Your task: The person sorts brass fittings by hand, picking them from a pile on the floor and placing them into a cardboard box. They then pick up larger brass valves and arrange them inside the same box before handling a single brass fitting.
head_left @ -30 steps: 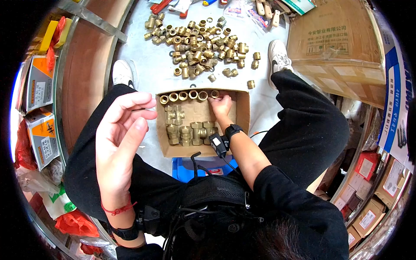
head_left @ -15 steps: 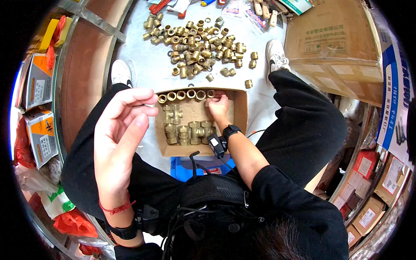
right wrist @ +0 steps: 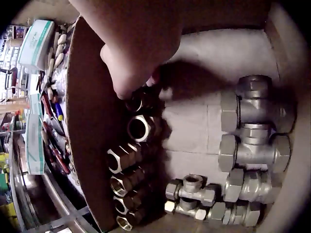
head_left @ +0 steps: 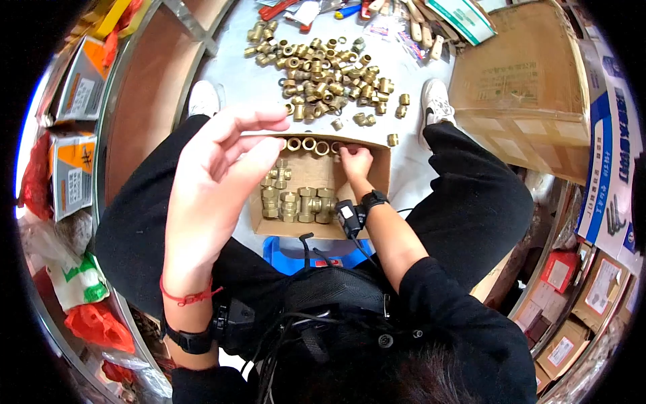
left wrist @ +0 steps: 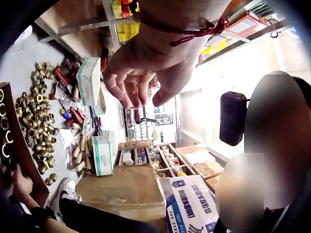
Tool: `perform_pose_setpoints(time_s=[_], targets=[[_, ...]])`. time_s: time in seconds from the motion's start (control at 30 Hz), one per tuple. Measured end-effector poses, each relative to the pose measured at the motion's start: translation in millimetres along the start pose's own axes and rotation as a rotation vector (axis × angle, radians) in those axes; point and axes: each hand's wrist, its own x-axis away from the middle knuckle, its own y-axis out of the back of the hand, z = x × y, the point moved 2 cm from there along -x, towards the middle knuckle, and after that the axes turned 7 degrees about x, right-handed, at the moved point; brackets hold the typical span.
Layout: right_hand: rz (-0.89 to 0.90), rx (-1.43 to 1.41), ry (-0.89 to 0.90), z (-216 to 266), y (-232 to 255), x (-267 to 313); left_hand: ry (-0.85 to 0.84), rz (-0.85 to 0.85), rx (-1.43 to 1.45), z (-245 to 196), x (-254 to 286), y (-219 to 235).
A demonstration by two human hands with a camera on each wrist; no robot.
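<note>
My right hand (head_left: 355, 163) reaches into the open cardboard box (head_left: 381, 178) and pinches a brass pipe fitting (right wrist: 136, 103) at the right end of a row along the far wall. The neighbouring fittings (right wrist: 140, 128) in that row have their round openings facing up. Brass tee fittings (head_left: 308, 205) lie along the box's near side, with smaller tees (right wrist: 190, 194) at the left. My left hand (head_left: 219, 178) is raised over the box's left side, fingers loosely bent and nothing held; it hides part of the box in the head view.
Beyond the box a loose pile of brass fittings (head_left: 323, 81) spreads over the floor. Wooden-handled tools (head_left: 426, 32) lie behind it. A large carton (head_left: 518, 87) stands at the right, shelving (head_left: 145, 87) at the left. A blue stool (head_left: 316, 252) shows under the box.
My left hand has shifted right and forward in the head view, now overlapping the box's left corner. The right hand stays at the row's end fitting. The head view has tilted slightly.
</note>
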Motion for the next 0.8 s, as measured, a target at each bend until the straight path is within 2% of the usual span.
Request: perform_pose_setpoints(time_s=[0.3,0.67,0.8], targets=[[-0.056,0.083,0.107,10,6,4,-0.041,0.027,-0.104,2,0,3],[-0.094,0.142,0.241,10,4,5,-0.03,0.041,-0.093,2,2,3],[-0.057,0.194,0.221,11,5,6,-0.034,0.039,-0.102,2,2,3]])
